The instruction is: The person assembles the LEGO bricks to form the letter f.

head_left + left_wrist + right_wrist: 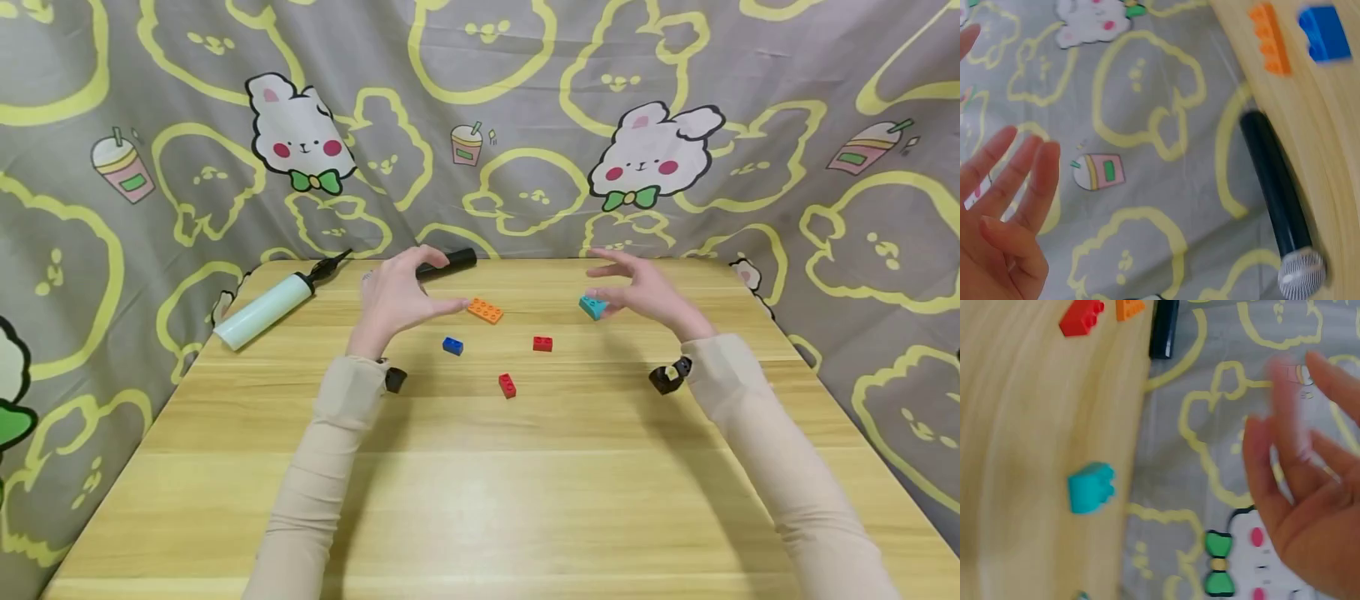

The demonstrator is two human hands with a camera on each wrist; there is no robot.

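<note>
On the surface (465,500) we see a red block (507,386) nearest, then a blue block (452,346) and a second red block (542,343), then an orange block (485,311) near our left hand (401,292) and a teal block (592,307) near our right hand (648,292), both hands empty with fingers loosely spread, and a microphone (1275,181) along the far edge.

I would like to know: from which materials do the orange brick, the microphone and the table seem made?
Orange brick: probably smooth plastic, given its molded round studs.
Microphone: dark, slightly shiny body, plastic or coated metal; the silvery mesh head suggests metal.
Table: wood or wood-look laminate, with pale grain and soft sheen.
</note>
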